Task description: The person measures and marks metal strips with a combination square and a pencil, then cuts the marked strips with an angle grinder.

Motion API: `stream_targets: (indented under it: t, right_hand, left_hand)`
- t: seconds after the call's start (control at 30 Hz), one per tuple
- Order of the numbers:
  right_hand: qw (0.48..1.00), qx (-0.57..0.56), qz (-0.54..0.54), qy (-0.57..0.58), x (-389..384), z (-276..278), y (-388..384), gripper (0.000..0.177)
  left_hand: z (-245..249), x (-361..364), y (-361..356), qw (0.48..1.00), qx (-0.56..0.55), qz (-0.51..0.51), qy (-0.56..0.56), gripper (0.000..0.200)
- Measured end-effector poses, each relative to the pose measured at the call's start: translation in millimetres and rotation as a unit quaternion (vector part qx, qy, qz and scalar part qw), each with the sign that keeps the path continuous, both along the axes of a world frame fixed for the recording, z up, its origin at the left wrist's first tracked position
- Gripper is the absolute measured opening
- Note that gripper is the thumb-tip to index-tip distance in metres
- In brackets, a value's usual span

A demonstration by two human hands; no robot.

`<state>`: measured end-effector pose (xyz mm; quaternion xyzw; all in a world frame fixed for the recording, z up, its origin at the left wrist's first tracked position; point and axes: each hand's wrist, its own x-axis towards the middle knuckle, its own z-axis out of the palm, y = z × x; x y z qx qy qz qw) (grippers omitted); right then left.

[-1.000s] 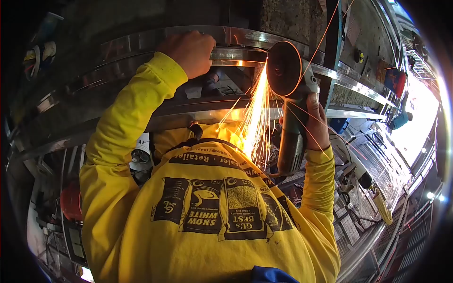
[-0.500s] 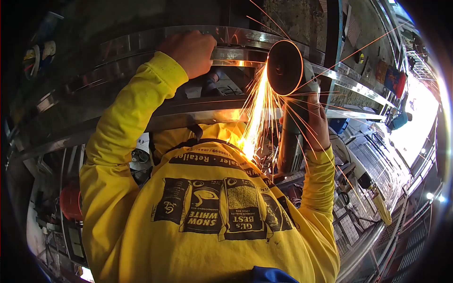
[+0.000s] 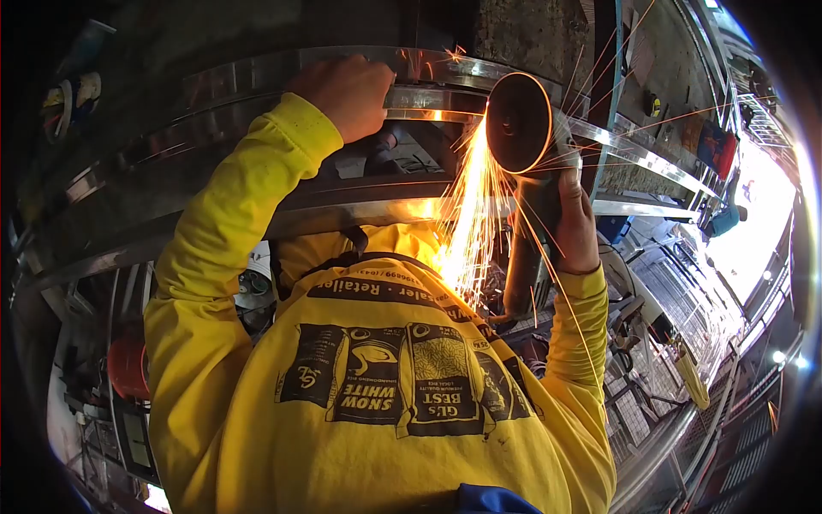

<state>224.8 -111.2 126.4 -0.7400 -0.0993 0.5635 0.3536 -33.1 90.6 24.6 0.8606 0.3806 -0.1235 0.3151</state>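
Note:
My left hand point(image 3: 347, 96) is closed around a shiny metal bar point(image 3: 424, 99), to the left of the cut. My right hand point(image 3: 578, 224) grips the body of an angle grinder point(image 3: 529, 265), which points away from me. The grinder's dark disc point(image 3: 519, 124) stands against the bar, its rim glowing orange. Bright sparks point(image 3: 473, 206) pour from the disc's left edge down toward my yellow shirt point(image 3: 385, 283). The exact contact point is lost in the glare, and the fingers of my right hand are partly hidden behind the grinder.
Another metal bar point(image 3: 360, 217) runs across, nearer my body. A tape measure point(image 3: 655, 106) and a red object point(image 3: 726, 156) lie at the right. A person in blue point(image 3: 726, 220) is farther off, by a bright opening. Stray sparks fly to the right.
The grinder's disc has shifted very slightly to the right. The spark stream has changed shape, with fresh sparks above the bar. My left hand keeps its place.

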Motion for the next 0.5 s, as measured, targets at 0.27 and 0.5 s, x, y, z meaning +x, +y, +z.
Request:
stream_targets:
  t: [0.27,0.5]
  right_hand:
    - [0.999,0.016,0.032,0.016,1.0,-1.3,4.3,0.063]
    - [0.999,0.013,-0.017,0.024,1.1,-1.6,2.7,0.051]
  left_hand:
    - [1.5,1.0,0.3,1.000,0.002,-0.006,0.017,0.040]
    - [3.8,1.9,0.4,1.000,-0.004,-0.001,0.023,0.040]
